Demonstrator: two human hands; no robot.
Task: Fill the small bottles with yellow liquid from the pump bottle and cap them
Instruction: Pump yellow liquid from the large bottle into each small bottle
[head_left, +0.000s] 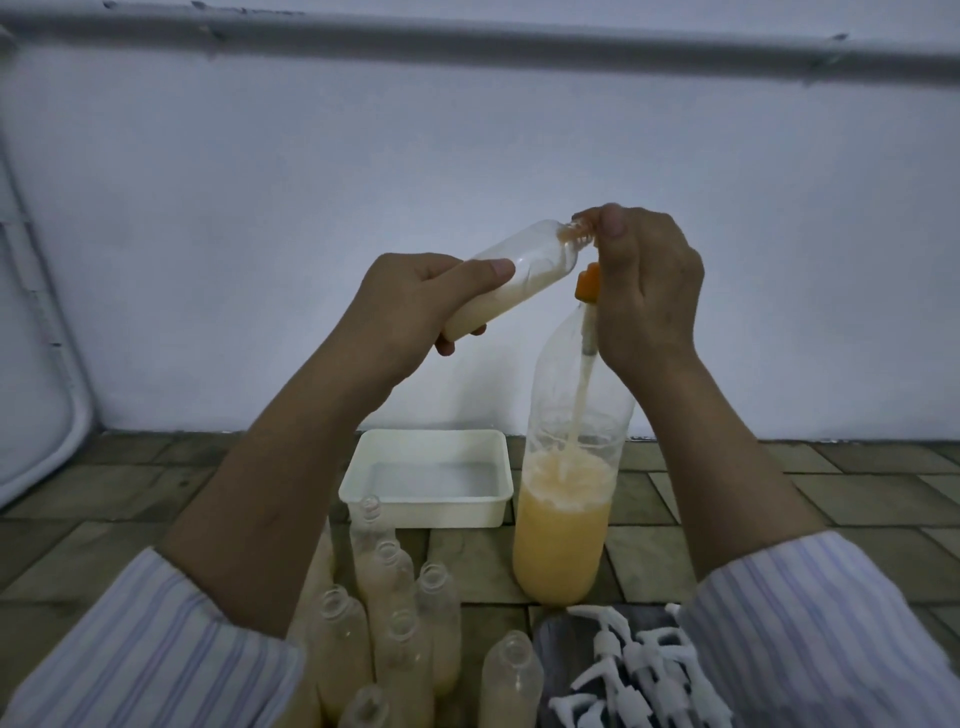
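Yellow liquid pools in the low end of the small bottle (511, 277), which your left hand (410, 306) grips tilted, fingers and thumb curled round its base. Your right hand (644, 291) closes its fingers over the orange pump head (588, 283) of the pump bottle (563, 519), at the small bottle's neck.

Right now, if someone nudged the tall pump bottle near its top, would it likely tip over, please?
Probably not easily: the pump bottle holds yellow liquid only in its lower part, so weight sits low. Its tall, narrow shape could still wobble. The right hand at the pump likely steadies it.
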